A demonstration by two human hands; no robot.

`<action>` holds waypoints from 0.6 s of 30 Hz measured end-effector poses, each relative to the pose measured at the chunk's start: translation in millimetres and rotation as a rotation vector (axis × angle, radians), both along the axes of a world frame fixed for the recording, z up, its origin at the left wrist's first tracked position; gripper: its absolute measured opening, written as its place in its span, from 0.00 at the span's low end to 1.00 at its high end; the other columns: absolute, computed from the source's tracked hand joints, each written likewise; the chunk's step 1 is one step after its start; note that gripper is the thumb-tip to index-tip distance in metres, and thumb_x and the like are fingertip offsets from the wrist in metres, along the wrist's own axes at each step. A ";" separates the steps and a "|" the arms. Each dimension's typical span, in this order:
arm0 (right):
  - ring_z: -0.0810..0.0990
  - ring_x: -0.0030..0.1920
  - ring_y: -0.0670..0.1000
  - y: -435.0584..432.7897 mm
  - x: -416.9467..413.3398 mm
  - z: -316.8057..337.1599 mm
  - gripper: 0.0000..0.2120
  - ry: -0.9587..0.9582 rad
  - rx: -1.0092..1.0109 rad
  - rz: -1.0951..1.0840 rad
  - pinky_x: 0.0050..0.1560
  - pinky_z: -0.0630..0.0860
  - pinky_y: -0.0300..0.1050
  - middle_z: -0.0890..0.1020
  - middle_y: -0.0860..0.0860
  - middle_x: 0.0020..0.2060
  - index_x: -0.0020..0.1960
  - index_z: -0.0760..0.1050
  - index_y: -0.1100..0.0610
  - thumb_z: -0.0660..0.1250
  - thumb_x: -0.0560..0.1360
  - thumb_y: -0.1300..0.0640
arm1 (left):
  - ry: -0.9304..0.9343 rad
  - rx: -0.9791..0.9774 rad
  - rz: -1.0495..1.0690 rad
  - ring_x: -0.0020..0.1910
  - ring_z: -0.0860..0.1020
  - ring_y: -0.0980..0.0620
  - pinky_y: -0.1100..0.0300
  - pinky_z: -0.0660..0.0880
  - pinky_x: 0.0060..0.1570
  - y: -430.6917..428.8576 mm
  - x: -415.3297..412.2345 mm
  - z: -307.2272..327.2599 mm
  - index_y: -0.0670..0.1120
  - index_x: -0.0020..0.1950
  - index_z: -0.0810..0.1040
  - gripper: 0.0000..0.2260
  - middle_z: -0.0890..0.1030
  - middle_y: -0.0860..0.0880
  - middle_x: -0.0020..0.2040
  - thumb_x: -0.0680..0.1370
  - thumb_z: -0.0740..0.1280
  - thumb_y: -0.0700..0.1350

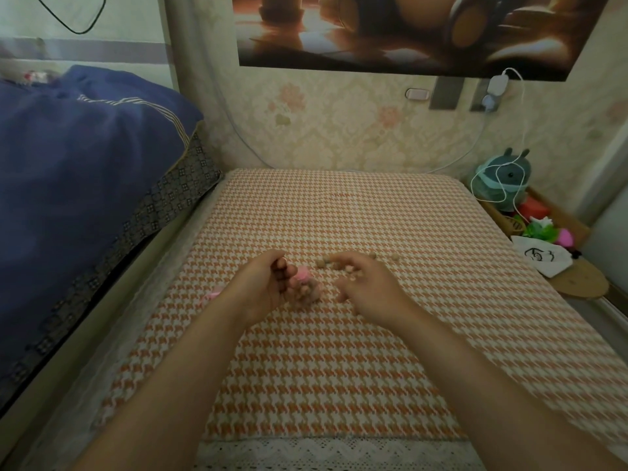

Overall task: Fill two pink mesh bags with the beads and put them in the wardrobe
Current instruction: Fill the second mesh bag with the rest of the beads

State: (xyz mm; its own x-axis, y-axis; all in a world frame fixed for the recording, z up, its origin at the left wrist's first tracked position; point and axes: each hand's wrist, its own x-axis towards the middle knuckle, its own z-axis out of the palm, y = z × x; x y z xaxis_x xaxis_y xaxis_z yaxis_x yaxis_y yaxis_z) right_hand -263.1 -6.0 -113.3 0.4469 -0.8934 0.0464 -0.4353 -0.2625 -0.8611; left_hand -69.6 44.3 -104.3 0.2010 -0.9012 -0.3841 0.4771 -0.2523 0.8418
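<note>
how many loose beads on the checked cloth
3: one bead between the left hand and right hand; two more beads just beyond the right hand. Blurry; others may be hidden.

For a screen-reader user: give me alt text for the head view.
A person's left hand holds a pink mesh bag, partly filled, on an orange houndstooth cloth; the blurred right hand reaches over loose beads beside it.

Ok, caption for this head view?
On a houndstooth cloth, the left hand holds a pink mesh bag while the right hand reaches among loose beads.
</note>
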 end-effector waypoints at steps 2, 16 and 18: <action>0.81 0.59 0.46 0.2 7.9 -7.3 0.26 0.103 -0.149 0.122 0.51 0.79 0.41 0.69 0.43 0.74 0.75 0.68 0.42 0.63 0.81 0.61 | -0.033 -0.001 -0.025 0.28 0.70 0.51 0.58 0.68 0.34 0.9 0.6 1.7 0.47 0.34 0.66 0.17 0.73 0.48 0.32 0.84 0.57 0.46; 0.82 0.38 0.44 -5.4 37.1 -2.9 0.04 0.193 -0.207 0.137 0.43 0.80 0.40 0.84 0.44 0.37 0.46 0.87 0.53 0.73 0.77 0.55 | -0.743 -0.097 -0.139 0.32 0.71 0.52 0.58 0.70 0.34 27.2 23.7 -4.1 0.44 0.45 0.73 0.13 0.74 0.49 0.36 0.76 0.74 0.50; 0.83 0.37 0.45 -3.3 38.0 0.6 0.05 0.199 -0.210 0.124 0.42 0.80 0.41 0.84 0.45 0.36 0.44 0.86 0.52 0.73 0.77 0.54 | -0.987 -0.079 -0.203 0.34 0.72 0.53 0.58 0.71 0.35 30.4 28.2 -10.3 0.48 0.50 0.76 0.13 0.76 0.51 0.37 0.72 0.77 0.50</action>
